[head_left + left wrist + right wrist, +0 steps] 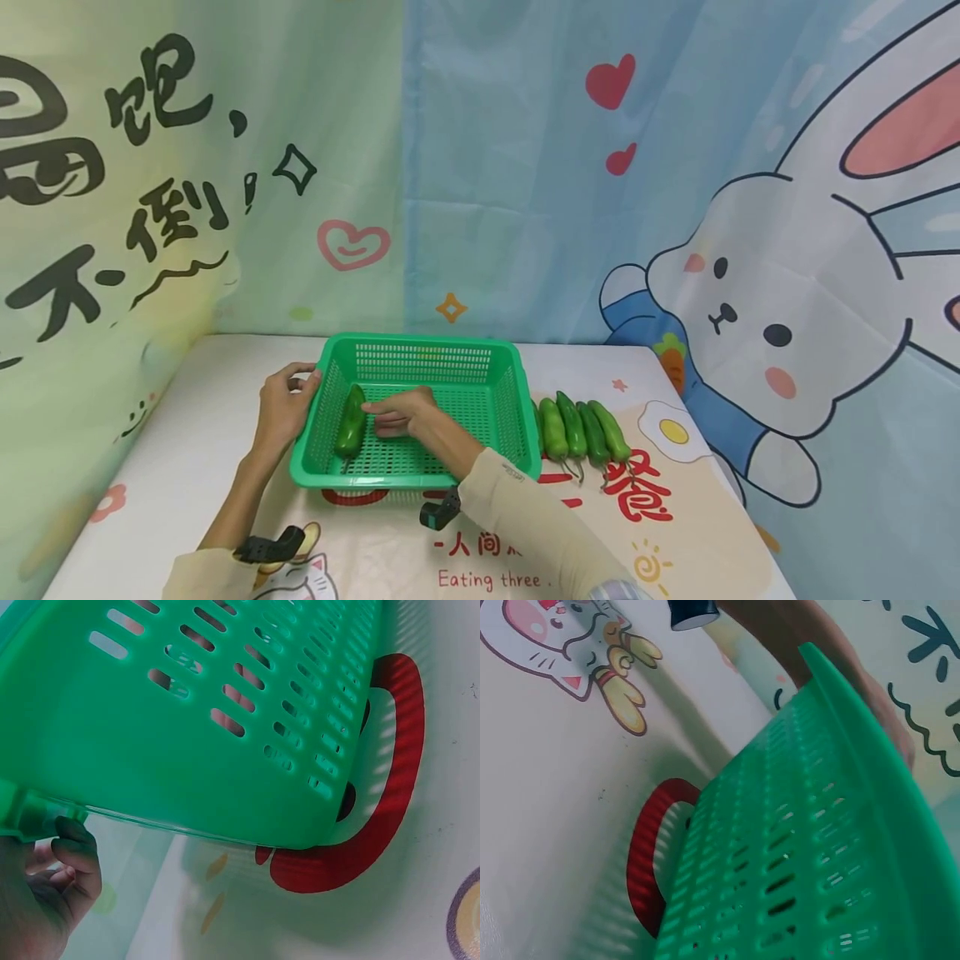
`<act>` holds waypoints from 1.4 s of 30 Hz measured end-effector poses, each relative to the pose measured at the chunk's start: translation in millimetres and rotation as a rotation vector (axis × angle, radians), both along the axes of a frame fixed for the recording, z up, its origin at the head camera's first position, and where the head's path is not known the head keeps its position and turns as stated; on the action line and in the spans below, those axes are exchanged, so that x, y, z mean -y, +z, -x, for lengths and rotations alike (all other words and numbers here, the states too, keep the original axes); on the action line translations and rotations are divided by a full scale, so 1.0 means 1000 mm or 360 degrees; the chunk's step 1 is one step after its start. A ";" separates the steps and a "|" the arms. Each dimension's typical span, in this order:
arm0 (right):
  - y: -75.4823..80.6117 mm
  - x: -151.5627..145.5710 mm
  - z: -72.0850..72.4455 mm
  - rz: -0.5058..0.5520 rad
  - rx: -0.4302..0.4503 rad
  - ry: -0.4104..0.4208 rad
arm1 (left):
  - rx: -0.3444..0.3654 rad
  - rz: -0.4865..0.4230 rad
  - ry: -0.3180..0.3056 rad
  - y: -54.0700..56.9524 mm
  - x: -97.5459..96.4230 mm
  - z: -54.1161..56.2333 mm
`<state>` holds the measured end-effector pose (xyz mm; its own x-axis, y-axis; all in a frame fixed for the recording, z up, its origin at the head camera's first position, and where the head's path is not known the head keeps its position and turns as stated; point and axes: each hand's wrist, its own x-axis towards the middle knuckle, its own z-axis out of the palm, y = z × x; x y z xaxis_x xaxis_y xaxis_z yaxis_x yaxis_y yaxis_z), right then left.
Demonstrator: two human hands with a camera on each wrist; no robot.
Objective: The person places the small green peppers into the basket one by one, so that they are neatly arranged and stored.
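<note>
A green plastic basket (416,482) with slotted walls stands on the printed tablecloth. My left hand (287,408) grips its left rim; in the left wrist view the curled fingers (79,859) show at the basket's edge (135,821). One long green pepper (350,427) lies lengthwise in the left part of the basket, stem end toward me. Over the basket floor, my right hand (405,414) reaches in with its fingers extended, fingertips right at the pepper's right side. The right wrist view mostly shows the basket's outer wall (795,825), which hides this hand.
Several more green peppers (573,429) lie side by side on the table, just right of the basket; the leftmost is partly hidden by the rim. Behind the table hangs a printed curtain (487,208). The tablecloth (240,367) carries printed figures and lettering.
</note>
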<state>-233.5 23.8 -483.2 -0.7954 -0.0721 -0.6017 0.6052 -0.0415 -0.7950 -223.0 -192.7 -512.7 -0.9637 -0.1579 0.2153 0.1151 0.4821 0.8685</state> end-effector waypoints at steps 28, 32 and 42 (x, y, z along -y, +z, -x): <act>0.024 -0.054 -0.001 0.0275 -0.0008 0.0371 | 0.0015 -0.0023 -0.0010 0.005 -0.001 -0.004; 0.029 -0.060 -0.001 0.0285 -0.0025 0.0390 | 0.0017 -0.0022 -0.0005 0.004 -0.001 -0.004; 0.038 -0.076 -0.007 0.0343 -0.0062 0.0386 | 0.0021 -0.0016 -0.0006 0.004 -0.002 -0.004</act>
